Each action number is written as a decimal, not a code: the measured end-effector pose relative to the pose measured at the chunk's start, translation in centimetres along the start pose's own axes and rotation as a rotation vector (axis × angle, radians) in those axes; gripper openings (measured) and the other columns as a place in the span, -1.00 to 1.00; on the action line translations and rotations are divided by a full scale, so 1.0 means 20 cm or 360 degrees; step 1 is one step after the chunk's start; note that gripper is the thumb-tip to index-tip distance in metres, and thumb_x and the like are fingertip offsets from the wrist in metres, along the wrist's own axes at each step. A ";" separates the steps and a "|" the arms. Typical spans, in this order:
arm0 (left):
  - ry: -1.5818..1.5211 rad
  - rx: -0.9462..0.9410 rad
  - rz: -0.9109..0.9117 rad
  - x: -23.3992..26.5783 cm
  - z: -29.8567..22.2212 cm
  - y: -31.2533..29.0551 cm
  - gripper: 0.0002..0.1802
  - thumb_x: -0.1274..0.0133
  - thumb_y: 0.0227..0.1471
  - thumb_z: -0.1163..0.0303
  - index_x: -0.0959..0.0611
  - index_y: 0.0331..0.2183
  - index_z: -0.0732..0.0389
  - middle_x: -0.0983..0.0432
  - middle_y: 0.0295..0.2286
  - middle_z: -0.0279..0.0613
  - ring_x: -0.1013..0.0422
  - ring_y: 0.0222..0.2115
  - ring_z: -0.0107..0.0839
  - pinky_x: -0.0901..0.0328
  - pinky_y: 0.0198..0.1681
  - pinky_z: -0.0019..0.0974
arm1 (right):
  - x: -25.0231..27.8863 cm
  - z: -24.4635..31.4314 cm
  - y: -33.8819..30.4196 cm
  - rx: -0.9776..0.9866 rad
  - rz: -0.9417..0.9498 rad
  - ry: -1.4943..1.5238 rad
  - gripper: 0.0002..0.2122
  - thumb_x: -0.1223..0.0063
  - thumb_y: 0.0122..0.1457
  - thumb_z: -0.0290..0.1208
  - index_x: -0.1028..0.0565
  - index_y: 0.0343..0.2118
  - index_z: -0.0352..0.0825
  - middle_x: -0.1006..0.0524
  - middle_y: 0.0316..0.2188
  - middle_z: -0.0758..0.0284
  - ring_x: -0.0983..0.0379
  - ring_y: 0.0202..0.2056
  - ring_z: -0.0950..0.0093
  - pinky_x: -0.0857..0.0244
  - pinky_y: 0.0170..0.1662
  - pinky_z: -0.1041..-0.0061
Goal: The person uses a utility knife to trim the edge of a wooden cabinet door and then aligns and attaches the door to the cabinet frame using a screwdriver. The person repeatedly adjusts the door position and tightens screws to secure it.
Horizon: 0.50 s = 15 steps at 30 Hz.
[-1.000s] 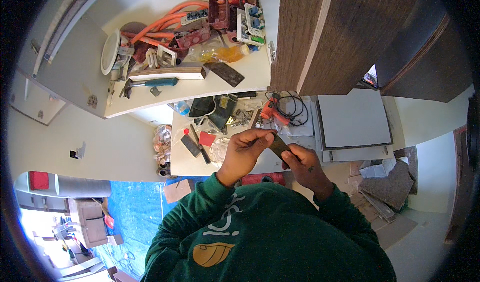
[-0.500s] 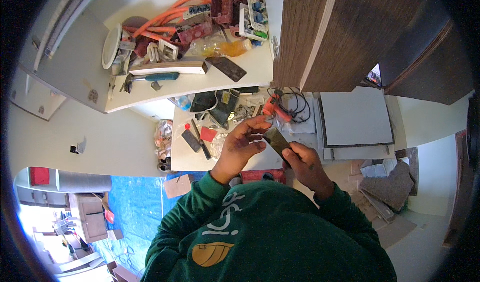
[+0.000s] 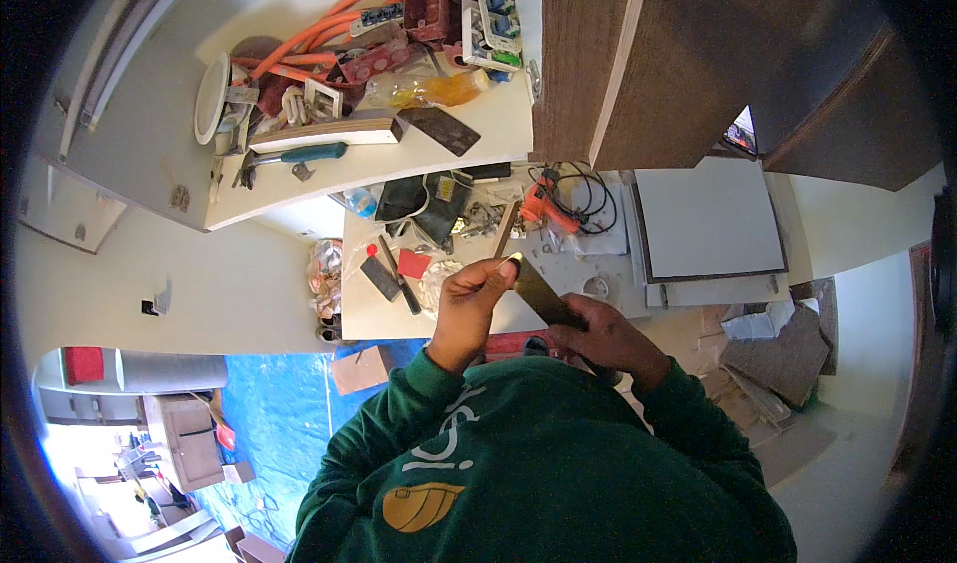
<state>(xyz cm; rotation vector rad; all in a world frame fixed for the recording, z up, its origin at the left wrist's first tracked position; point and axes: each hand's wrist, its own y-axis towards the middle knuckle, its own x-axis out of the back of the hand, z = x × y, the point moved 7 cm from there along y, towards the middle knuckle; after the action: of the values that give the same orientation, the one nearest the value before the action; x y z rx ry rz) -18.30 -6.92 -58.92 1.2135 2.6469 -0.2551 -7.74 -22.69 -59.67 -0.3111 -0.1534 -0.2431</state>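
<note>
A flat, dark olive-brown rectangular strip [image 3: 540, 292] is held slantwise over the near part of the worktable. My right hand [image 3: 610, 336] wraps round its lower right end. At the upper left end, my left hand [image 3: 469, 306] is closed, thumb and fingers pinching the strip's corner; a small bright yellowish spot shows by the thumb tip. What the strip is made of cannot be made out. Just beyond my left hand, a narrow brown stick [image 3: 506, 230] lies on the table.
An orange corded power tool [image 3: 546, 204] lies on the worktable [image 3: 363, 310], near a large white panel [image 3: 710, 219]. Left are a red square [image 3: 413, 263] and dark tools. The shelf above bears a hammer [image 3: 299, 154], orange tubing [image 3: 329, 16] and a bottle [image 3: 439, 90].
My left hand has gone from open beside the strip to pinching its upper end. My right hand has shifted slightly down and left, and the view has moved a little.
</note>
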 end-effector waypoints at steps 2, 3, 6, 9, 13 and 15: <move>0.0013 0.0066 -0.0047 0.03 0.04 -0.02 -0.74 -0.18 0.21 0.32 -0.72 -0.17 0.32 -0.63 -0.32 -0.35 -0.44 -0.28 -0.61 -0.32 -0.12 -0.47 | -0.03 -0.13 -0.01 -0.0234 0.0211 0.0036 -0.66 -0.15 0.28 -0.23 -0.48 -0.06 -0.41 -0.56 -0.37 0.37 -0.48 -0.32 0.62 -0.40 -0.24 0.55; 0.0017 0.0092 -0.0080 0.06 0.04 -0.02 -0.73 -0.18 0.21 0.31 -0.72 -0.18 0.32 -0.63 -0.32 -0.36 -0.44 -0.29 -0.61 -0.32 -0.12 -0.47 | -0.03 -0.14 -0.01 -0.0227 0.0221 0.0083 -0.65 -0.16 0.28 -0.23 -0.48 -0.05 -0.41 -0.56 -0.37 0.38 -0.48 -0.33 0.62 -0.39 -0.24 0.55; -0.0033 0.0064 -0.0115 0.06 0.04 -0.04 -0.72 -0.19 0.21 0.29 -0.72 -0.17 0.32 -0.63 -0.33 -0.36 -0.43 -0.29 -0.62 -0.32 -0.12 -0.47 | -0.04 -0.17 -0.01 -0.0183 0.0217 0.0127 -0.63 -0.19 0.24 -0.19 -0.49 -0.06 -0.39 -0.56 -0.38 0.37 -0.46 -0.36 0.61 -0.37 -0.27 0.53; 0.0027 0.0012 -0.0091 0.07 0.02 -0.03 -0.73 -0.19 0.20 0.34 -0.71 -0.15 0.33 -0.64 -0.31 -0.35 -0.44 -0.27 -0.62 -0.33 -0.13 -0.49 | -0.05 -0.19 0.01 -0.0156 0.0151 0.0065 -0.62 -0.21 0.21 -0.12 -0.52 -0.12 -0.38 -0.54 -0.45 0.34 -0.44 -0.41 0.57 -0.35 -0.30 0.48; 0.0120 0.0013 -0.0051 0.08 -0.05 -0.04 -0.75 -0.20 0.18 0.42 -0.71 -0.12 0.33 -0.64 -0.29 -0.34 -0.46 -0.26 -0.60 -0.35 -0.12 -0.48 | -0.05 -0.09 -0.01 -0.0214 0.0157 0.0067 -0.65 -0.19 0.23 -0.13 -0.52 -0.16 -0.37 -0.53 -0.47 0.36 -0.43 -0.45 0.57 -0.34 -0.34 0.48; 0.0009 -0.0038 -0.0077 0.09 -0.05 -0.05 -0.76 -0.20 0.17 0.44 -0.71 -0.12 0.33 -0.65 -0.30 -0.34 -0.46 -0.27 -0.60 -0.35 -0.11 -0.48 | -0.04 -0.07 0.00 -0.0200 0.0163 0.0029 -0.65 -0.19 0.23 -0.13 -0.52 -0.17 -0.37 -0.53 -0.47 0.36 -0.43 -0.46 0.57 -0.34 -0.35 0.48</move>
<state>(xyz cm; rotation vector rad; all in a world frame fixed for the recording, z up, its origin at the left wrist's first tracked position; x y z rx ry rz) -20.22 -6.03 -58.46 1.1461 2.6789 -0.2277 -8.37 -23.03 -61.17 -0.4403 -0.1042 -0.1546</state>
